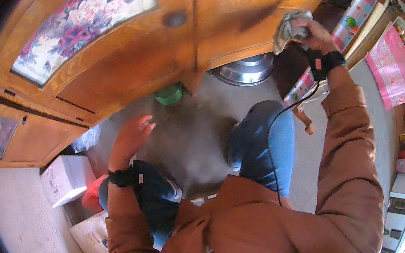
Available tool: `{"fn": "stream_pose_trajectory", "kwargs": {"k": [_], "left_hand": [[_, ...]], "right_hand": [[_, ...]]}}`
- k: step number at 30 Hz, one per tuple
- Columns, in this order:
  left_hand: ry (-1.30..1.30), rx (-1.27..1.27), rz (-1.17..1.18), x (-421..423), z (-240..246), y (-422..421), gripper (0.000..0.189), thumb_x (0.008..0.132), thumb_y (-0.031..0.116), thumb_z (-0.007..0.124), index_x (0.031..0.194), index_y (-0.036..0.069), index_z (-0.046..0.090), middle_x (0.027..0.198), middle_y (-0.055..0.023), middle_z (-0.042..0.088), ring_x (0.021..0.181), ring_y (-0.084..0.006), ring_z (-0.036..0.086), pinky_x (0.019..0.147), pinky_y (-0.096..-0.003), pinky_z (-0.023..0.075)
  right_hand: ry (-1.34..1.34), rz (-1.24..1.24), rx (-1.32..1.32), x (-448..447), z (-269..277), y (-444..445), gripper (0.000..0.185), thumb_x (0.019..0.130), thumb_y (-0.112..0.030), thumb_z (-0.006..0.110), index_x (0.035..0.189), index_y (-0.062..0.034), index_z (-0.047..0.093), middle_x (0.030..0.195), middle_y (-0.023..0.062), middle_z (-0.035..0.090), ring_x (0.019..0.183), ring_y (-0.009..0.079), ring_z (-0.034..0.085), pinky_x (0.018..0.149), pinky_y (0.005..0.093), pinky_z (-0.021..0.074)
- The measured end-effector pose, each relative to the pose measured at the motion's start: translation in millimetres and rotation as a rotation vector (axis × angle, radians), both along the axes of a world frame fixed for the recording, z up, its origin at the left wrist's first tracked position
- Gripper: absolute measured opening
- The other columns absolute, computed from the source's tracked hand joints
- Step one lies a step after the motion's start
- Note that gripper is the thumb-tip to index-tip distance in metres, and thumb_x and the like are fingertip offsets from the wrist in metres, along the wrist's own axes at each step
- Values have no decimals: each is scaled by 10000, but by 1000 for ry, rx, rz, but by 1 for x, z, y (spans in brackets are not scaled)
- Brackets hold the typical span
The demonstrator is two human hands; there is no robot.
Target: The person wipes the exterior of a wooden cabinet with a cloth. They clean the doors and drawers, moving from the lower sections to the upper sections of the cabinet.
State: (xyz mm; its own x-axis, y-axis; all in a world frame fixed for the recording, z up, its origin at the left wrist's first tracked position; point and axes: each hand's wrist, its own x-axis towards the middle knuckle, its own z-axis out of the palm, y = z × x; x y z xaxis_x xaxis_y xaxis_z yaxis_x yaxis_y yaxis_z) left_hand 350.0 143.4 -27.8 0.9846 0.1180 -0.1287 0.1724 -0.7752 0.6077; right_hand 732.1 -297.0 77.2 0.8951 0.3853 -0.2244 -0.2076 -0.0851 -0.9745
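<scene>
My right hand (pixel 318 36) is shut on a crumpled greyish cloth (pixel 292 27) at the right end of a wooden cabinet's lower door panel (pixel 232 35). Whether the cloth touches the wood cannot be told. My left hand (pixel 133 135) hangs in front of the cabinet with fingers slightly bent and nothing in it. To its upper left is the left door panel (pixel 118 74), with a floral picture inset (pixel 90 21) above it. A dark round knob (pixel 176 19) sits on the left door near the seam.
Under the cabinet are a shiny metal basin (pixel 245 69) and a green round container (pixel 168 94). White boxes (pixel 69 178) and a red bag (pixel 94 193) lie at left. A wooden leg (pixel 303 120) stands near my right knee. A black cable (pixel 271 135) runs from my right wrist.
</scene>
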Motion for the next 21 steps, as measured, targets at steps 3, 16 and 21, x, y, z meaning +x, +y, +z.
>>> {"fn": "stream_pose_trajectory", "kwargs": {"k": [3, 16, 21], "left_hand": [[23, 119, -84, 4, -6, 3, 327, 896, 258, 564, 1112, 19, 620, 1057, -221, 641, 997, -385, 605, 840, -425, 484], [197, 11, 16, 16, -21, -5, 317, 890, 227, 572, 1119, 13, 615, 925, -236, 660, 895, -382, 640, 771, -396, 495], [248, 37, 21, 25, -18, -12, 315, 890, 235, 589, 1118, 20, 617, 896, -210, 671, 859, -365, 648, 756, -397, 497]], "right_hand": [[74, -79, -1, -17, -50, -1, 296, 774, -214, 706, 1047, -119, 644, 1022, 41, 666, 923, 187, 633, 808, 336, 528], [-626, -350, -838, 0, -212, 3, 578, 665, -163, 812, 1194, -158, 579, 1090, 137, 654, 1038, 316, 625, 896, 351, 491], [62, -697, 29, 60, -206, -8, 549, 675, -140, 787, 1183, -168, 580, 1080, 128, 658, 1017, 302, 628, 876, 347, 491]]}}
